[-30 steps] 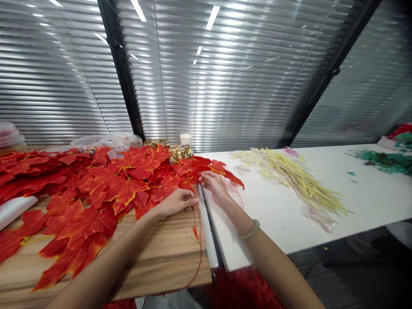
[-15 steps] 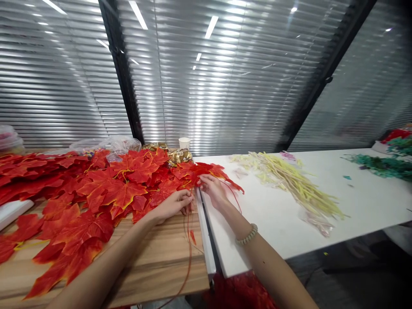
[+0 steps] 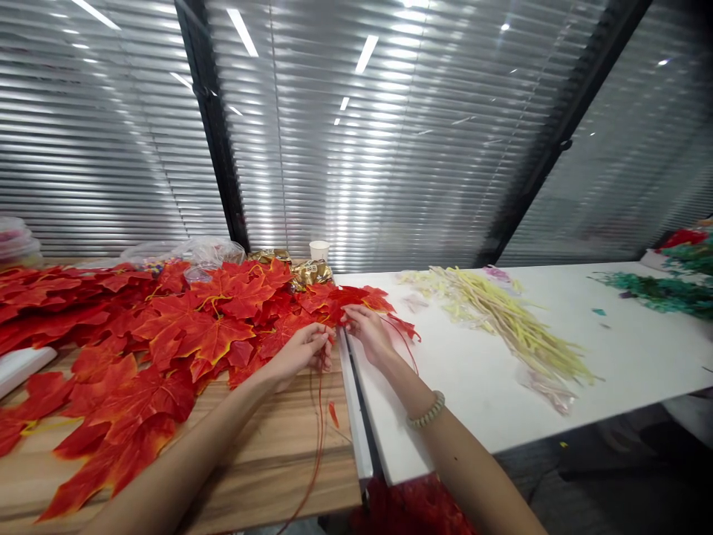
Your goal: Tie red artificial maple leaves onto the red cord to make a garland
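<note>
My left hand (image 3: pixel 308 348) is closed in a pinch on a thin red cord (image 3: pixel 319 446), which hangs down over the wooden table's front edge. Just to its right, my right hand (image 3: pixel 366 331) pinches at a red artificial maple leaf (image 3: pixel 348 295) on the near side of the leaf bunch. More red cord curves out behind my right wrist across the white table. What exactly lies between the right fingertips is too small to make out. A large heap of red-orange maple leaves (image 3: pixel 189 323) covers the wooden table beside my left arm.
A gap separates the wooden table (image 3: pixel 267 475) from the white table (image 3: pixel 457 401). Yellow stems (image 3: pixel 506 319) lie on the white one, with green foliage (image 3: pixel 657 293) farther right. Gold packets (image 3: pixel 310 275), a paper cup (image 3: pixel 319 250) and plastic bags (image 3: pixel 215 250) stand behind the leaves.
My left hand has lifted slightly, and the cord hanging from it has swung a little to the left. The right hand stays almost in place, while the leaves beside it have shifted slightly.
</note>
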Demonstrator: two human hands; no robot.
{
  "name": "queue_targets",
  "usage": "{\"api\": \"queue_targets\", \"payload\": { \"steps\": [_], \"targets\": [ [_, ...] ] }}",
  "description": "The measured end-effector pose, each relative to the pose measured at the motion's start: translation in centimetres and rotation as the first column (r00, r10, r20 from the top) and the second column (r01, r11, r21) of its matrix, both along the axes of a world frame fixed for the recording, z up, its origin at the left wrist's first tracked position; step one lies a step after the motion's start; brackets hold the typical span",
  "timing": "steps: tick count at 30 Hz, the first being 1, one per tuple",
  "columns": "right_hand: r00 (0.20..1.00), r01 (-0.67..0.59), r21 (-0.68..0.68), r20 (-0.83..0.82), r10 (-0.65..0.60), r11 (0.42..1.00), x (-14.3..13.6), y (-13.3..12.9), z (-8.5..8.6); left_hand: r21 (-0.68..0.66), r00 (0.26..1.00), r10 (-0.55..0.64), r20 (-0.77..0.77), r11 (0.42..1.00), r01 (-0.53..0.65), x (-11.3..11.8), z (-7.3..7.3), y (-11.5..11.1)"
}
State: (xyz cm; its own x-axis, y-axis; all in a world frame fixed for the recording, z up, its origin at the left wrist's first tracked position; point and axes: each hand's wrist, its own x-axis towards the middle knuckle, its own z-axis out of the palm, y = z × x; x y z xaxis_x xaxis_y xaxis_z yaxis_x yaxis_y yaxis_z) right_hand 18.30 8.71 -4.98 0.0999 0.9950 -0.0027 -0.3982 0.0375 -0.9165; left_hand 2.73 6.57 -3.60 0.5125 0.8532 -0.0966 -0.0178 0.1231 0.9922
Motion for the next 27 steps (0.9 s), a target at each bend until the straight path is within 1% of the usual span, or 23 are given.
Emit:
{"api": "queue_targets", "payload": {
  "steps": [3, 6, 9, 14, 21, 27],
  "targets": [
    [1.0, -0.003, 0.007, 0.003, 0.003, 1.0, -0.01, -0.05, 0.02, -0.014, 0.999, 0.035, 0.007, 0.999, -0.035, 0.11, 0.2, -0.12],
    [1.0, -0.002, 0.008, 0.001, 0.002, 1.0, -0.01, -0.02, -0.01, 0.009, 0.998, 0.056, 0.007, 0.998, -0.056, 0.19, 0.2, -0.13],
    [1.0, -0.004, 0.005, -0.001, 0.004, 1.0, -0.01, 0.03, -0.03, 0.038, 0.998, 0.061, -0.002, 0.997, -0.061, 0.23, 0.17, -0.09],
    [1.0, -0.01, -0.007, -0.002, 0.01, 1.0, -0.09, -0.03, 0.1, 0.023, 0.997, 0.081, -0.011, 0.996, -0.081, 0.18, 0.08, 0.04],
    [1.0, -0.01, -0.016, 0.012, 0.01, 1.0, -0.18, -0.04, 0.06, 0.103, 0.992, 0.107, -0.067, 0.99, -0.099, 0.2, -0.35, 0.29],
    [0.999, -0.033, 0.001, 0.004, 0.033, 0.999, -0.17, 0.04, -0.27, 0.144, 0.983, 0.134, -0.127, 0.983, -0.116, 0.25, 0.24, -0.07]
  ]
}}
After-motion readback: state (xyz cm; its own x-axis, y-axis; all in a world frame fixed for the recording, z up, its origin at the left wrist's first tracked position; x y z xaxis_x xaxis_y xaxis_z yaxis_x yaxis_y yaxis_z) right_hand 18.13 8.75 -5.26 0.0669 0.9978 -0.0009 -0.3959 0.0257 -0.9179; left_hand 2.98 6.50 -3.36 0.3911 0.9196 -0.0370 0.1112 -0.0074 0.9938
